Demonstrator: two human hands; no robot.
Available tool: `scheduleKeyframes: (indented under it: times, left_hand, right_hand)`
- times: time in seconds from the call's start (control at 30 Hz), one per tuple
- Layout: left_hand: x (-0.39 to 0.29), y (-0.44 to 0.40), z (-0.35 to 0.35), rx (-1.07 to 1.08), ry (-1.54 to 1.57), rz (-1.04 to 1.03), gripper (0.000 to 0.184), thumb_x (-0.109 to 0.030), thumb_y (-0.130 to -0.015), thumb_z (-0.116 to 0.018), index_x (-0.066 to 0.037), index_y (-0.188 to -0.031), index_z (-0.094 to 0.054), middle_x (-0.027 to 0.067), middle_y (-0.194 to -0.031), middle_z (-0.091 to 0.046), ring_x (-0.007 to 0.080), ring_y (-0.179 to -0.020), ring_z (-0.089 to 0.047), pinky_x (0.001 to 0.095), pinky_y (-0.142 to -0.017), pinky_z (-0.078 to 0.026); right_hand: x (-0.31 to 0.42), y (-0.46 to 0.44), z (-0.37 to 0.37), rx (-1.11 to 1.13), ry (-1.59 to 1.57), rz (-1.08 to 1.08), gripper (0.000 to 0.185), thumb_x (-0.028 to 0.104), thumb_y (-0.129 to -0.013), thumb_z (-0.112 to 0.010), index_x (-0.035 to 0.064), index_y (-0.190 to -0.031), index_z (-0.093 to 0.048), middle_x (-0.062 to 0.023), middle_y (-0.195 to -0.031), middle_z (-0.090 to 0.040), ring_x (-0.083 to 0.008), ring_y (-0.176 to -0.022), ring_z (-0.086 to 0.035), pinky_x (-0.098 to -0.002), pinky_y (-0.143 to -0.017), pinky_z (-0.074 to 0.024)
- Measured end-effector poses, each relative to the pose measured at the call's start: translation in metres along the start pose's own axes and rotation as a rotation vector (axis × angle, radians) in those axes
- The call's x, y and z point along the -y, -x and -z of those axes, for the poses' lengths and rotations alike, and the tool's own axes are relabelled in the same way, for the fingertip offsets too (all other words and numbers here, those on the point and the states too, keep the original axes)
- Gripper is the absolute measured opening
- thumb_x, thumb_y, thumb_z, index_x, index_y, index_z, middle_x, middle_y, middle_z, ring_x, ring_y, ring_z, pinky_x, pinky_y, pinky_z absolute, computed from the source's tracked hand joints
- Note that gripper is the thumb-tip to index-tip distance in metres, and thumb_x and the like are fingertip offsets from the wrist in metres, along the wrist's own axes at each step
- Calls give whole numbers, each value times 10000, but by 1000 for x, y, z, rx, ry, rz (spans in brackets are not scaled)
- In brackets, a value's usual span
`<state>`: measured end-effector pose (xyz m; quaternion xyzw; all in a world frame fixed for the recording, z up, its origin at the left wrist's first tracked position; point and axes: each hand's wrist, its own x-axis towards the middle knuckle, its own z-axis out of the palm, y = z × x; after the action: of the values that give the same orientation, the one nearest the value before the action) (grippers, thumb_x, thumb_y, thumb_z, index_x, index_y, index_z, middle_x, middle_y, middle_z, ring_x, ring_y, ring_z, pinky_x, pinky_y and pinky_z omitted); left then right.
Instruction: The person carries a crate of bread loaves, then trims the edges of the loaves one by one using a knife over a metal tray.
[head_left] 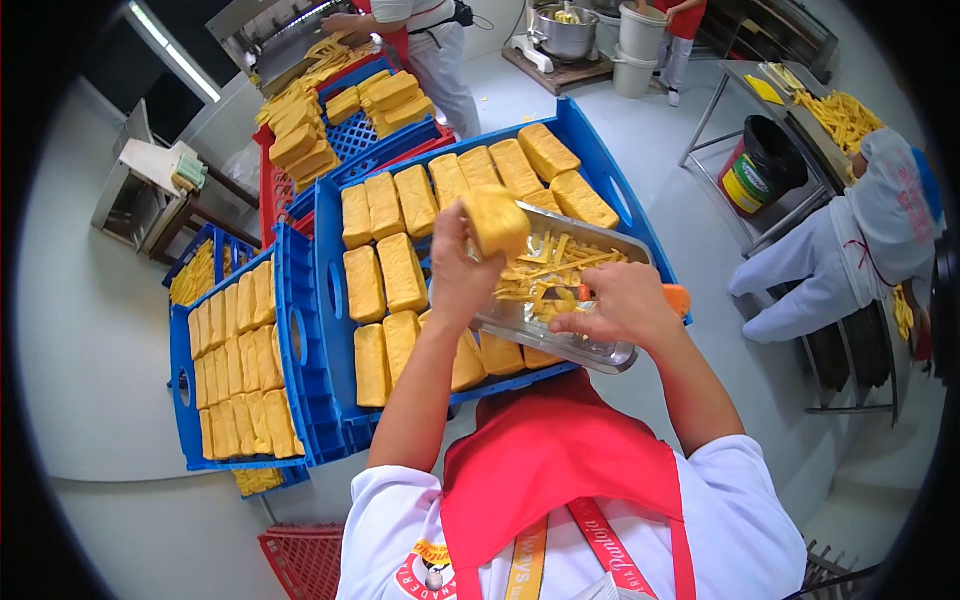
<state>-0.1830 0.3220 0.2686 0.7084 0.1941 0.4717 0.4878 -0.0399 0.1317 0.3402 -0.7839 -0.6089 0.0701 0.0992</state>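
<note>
My left hand (462, 272) grips a yellow loaf (497, 222) and holds it tilted above the blue crate (592, 130). My right hand (625, 308) is closed around an orange-handled knife (677, 298); its blade is hard to make out. Under both hands a metal tray (612, 357) rests at a slant over the crate, with strips of cut crust (550, 262) in it. Rows of whole loaves (402, 272) fill much of the crate around the tray, and the tray hides some of them.
Left stands another blue crate of upright loaves (240, 365). Ahead, more loaves (395, 95) sit in crates near a co-worker (440, 60). Right, a person (850, 240) stands by a metal table (750, 75) with a black-lined bucket (765, 165). A mixer bowl (565, 35) is at the back.
</note>
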Motion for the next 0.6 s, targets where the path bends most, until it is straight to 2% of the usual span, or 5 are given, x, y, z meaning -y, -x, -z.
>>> scheduleKeyframes:
  times: [0.17, 0.2, 0.33, 0.43, 0.6]
  left_hand:
    - [-4, -27, 58, -241, -277, 218, 836, -186, -761, -801, -13, -1482, -415, 208, -1210, -577, 343, -1067, -624, 414, -931, -519]
    - [6, -28, 70, -292, -465, 181, 859, -280, -795, -789, -11, -1507, -391, 220, -1221, -576, 363, -1063, -628, 424, -927, -522]
    - [32, -21, 93, -318, -840, 210, 855, -487, -831, -731, 9, -1466, -446, 264, -1202, -604, 410, -1106, -618, 458, -942, -507]
    - [53, -19, 110, -407, -524, 332, 793, -481, -834, -729, -6, -1429, -508, 273, -1156, -630, 410, -1110, -614, 452, -961, -496]
    - [44, -10, 110, -236, -809, 429, 755, -470, -792, -755, -88, -1410, -547, 274, -1233, -577, 426, -1072, -630, 456, -942, -517]
  right_hand:
    - [8, 19, -25, 117, 31, 79, 671, 710, -634, -777, 70, -797, -656, -156, -806, -671, -348, -816, -686, -461, -708, -525]
    - [13, 20, -29, 148, -1, 101, 451, 489, -680, -796, 71, -773, -654, -146, -779, -671, -344, -774, -685, -459, -697, -535]
    - [17, 18, -36, 105, -29, 173, 240, 292, -694, -735, 73, -737, -646, -130, -726, -657, -342, -715, -671, -441, -660, -534]
    - [15, 13, -5, -45, -100, 197, 146, 181, -667, -709, 64, -737, -659, -126, -699, -646, -347, -685, -658, -430, -633, -524]
    - [13, 1, 25, -131, -194, 149, 135, 151, -663, -730, 61, -743, -669, -130, -696, -638, -336, -660, -640, -415, -611, -499]
